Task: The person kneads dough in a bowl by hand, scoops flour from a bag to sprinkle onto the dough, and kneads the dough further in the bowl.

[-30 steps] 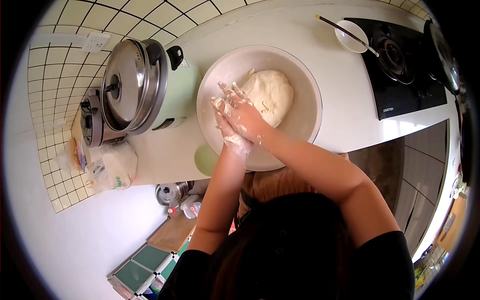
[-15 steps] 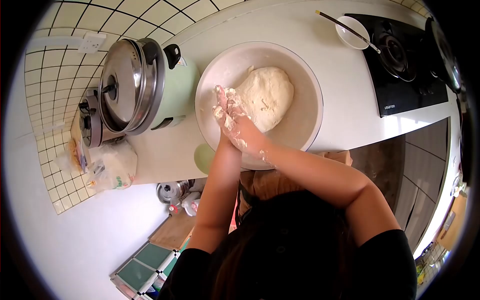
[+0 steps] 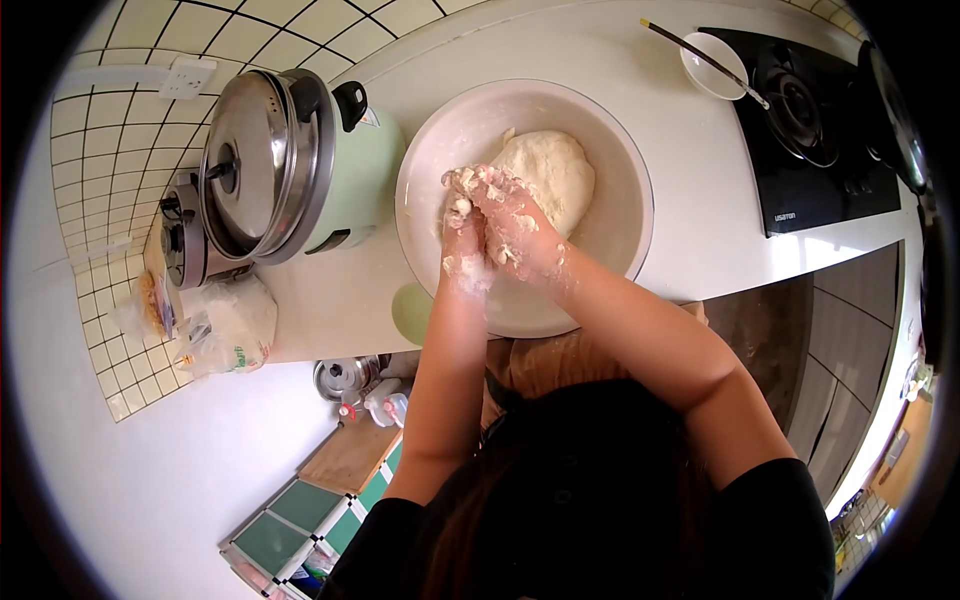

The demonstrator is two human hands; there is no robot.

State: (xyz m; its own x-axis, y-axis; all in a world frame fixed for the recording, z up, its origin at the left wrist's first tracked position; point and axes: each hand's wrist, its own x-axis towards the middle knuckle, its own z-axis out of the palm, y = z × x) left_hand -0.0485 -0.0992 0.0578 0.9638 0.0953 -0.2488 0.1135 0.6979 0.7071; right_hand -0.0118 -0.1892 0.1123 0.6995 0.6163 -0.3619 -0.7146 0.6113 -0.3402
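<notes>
A large pale basin (image 3: 622,245) stands on the counter, with a smooth, rounded mass of dough (image 3: 560,170) in it. Over the basin's left part, beside the dough, my two hands press against each other. Sticky bits of dough coat both. My left hand (image 3: 463,240) is closed, its fingers curled and partly hidden behind the other hand. From the right, my right hand (image 3: 515,222) reaches across, its fingers bent over the fingers of the left. Whether anything lies between the palms is hidden.
Left of the basin stands a pale green cooker (image 3: 365,190) with a steel lid (image 3: 245,165). A light green round item (image 3: 410,312) sits by the basin's near-left rim. At the right are a white bowl (image 3: 705,75) with a brush-like stick (image 3: 690,48) and a black gas stove (image 3: 790,180).
My hands have gone from palms together with extended fingers to curled fingers, the right over the left. The whole view has shifted slightly.
</notes>
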